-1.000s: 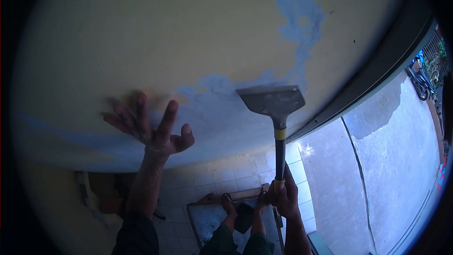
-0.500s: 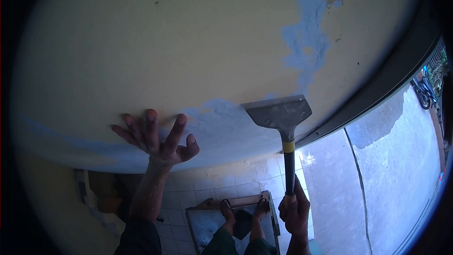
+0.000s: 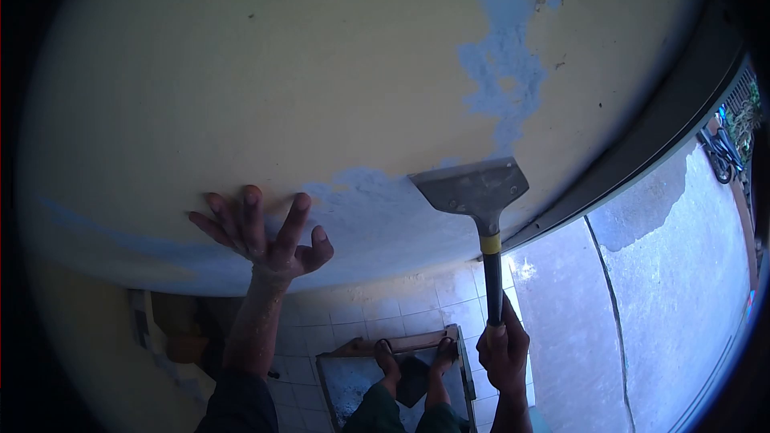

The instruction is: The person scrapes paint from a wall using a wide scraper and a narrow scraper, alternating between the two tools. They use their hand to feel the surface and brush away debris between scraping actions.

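My right hand point(image 3: 505, 349) is wrapped round the black handle of a wide-bladed scraper point(image 3: 476, 191). A yellow band rings the handle just below the metal head. The blade's edge lies at a yellowish wall point(image 3: 377, 72), beside a bare blue-grey patch point(image 3: 504, 72) where the paint is gone. More stripped grey surface point(image 3: 373, 208) stretches between the scraper and my left hand point(image 3: 269, 228). That hand has its fingers spread, with the fingertips at the wall, and holds nothing.
My feet stand on a platform with a wooden edge point(image 3: 417, 340), above a white tiled floor point(image 3: 353, 329). A dark frame point(image 3: 642, 140) borders the wall at the right. Beyond it are concrete paving point(image 3: 674, 289) and a dark coiled item point(image 3: 722, 156).
The wall's bare patch has shifted slightly left in view. The scraper's blade sits marginally higher, and my left hand is almost where it was.
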